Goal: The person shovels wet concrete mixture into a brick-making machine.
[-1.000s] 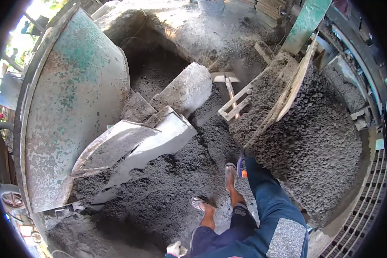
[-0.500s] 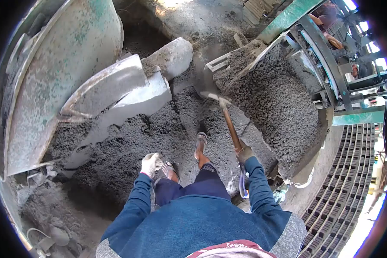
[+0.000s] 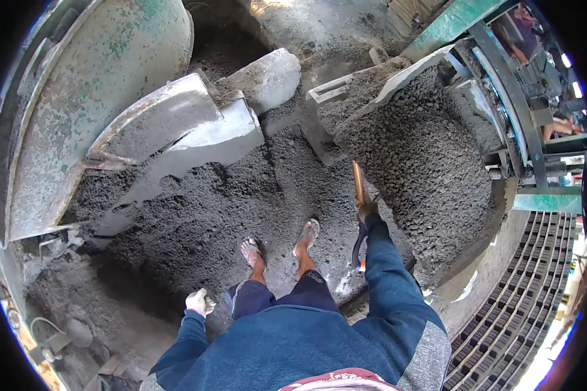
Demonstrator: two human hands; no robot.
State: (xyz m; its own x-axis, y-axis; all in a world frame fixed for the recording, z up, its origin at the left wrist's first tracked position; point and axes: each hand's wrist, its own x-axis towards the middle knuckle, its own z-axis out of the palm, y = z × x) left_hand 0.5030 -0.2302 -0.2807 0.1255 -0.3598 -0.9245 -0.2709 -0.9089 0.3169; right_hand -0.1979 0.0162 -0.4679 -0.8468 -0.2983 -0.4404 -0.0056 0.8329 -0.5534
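My right hand [image 3: 366, 208] is closed round the wooden handle [image 3: 359, 184] of a hoe, beside the heap of wet grey concrete mix [image 3: 430, 169]. The hoe's blade does not show now. A dark strap-like piece [image 3: 359, 247] with an orange and white end hangs just below that hand. Off to the left, my left hand [image 3: 200, 302], in a pale glove, is curled closed with nothing visible in it. It is low beside my left knee, over the dark, mix-covered floor [image 3: 202, 228].
A large green-flecked metal panel [image 3: 104, 98] rises at left, with concrete-coated plates [image 3: 169, 124] beside it. Green machine framing [image 3: 548, 201] stands at right, where another person's arm [image 3: 557, 126] shows. Rows of dark blocks [image 3: 522, 293] fill the lower right. My sandalled feet stand on the mix.
The hoe's blade has gone from view; its handle now shows shorter above my right hand, which moved slightly up. My left hand moved down and left, away from my foot.
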